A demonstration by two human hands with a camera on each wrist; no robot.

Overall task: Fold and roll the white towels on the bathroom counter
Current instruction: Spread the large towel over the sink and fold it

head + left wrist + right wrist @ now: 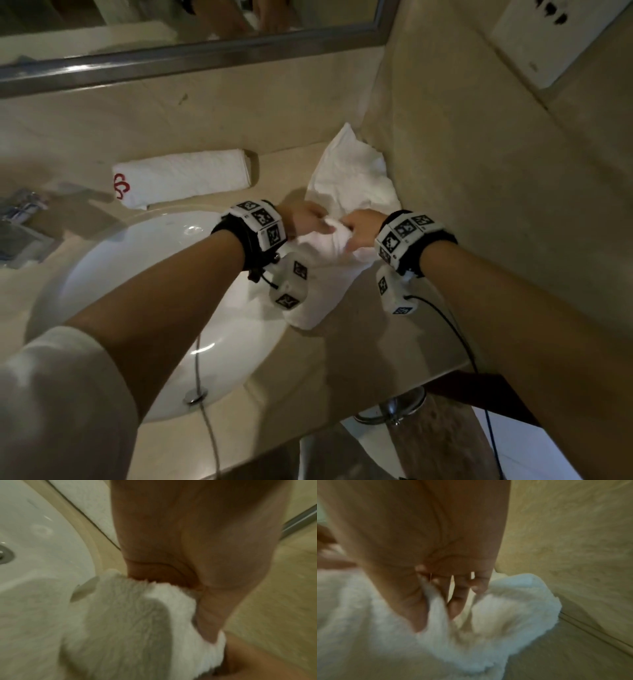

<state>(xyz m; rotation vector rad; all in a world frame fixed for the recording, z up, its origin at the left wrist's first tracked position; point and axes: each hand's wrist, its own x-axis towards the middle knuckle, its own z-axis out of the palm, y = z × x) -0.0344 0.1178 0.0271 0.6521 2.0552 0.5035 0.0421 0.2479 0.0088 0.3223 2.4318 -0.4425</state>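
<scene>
- Loose white towel (346,192) lies crumpled on the counter (394,342), just right of the sink (113,274); far end bunched up in the wall corner beyond the sink, near end draped at the sink's right rim.
- Long axis: runs from that near end away toward the corner, roughly straight ahead of the person.
- Left hand (305,219) and right hand (361,228) both sit on the towel's middle, nearly touching, right of the sink. Each grip is clenched on a bunch of the cloth: right fingers (458,595) curl into a fold, left hand pinches terry in the left wrist view.
- Neither hand clearly nearer; free cloth extends both beyond and short of the grips.
- Judgement: next move needs the hands to part along or across that axis to spread it flat before folding.
- Rolled towel (181,178) with red mark already lies behind the sink.
</scene>
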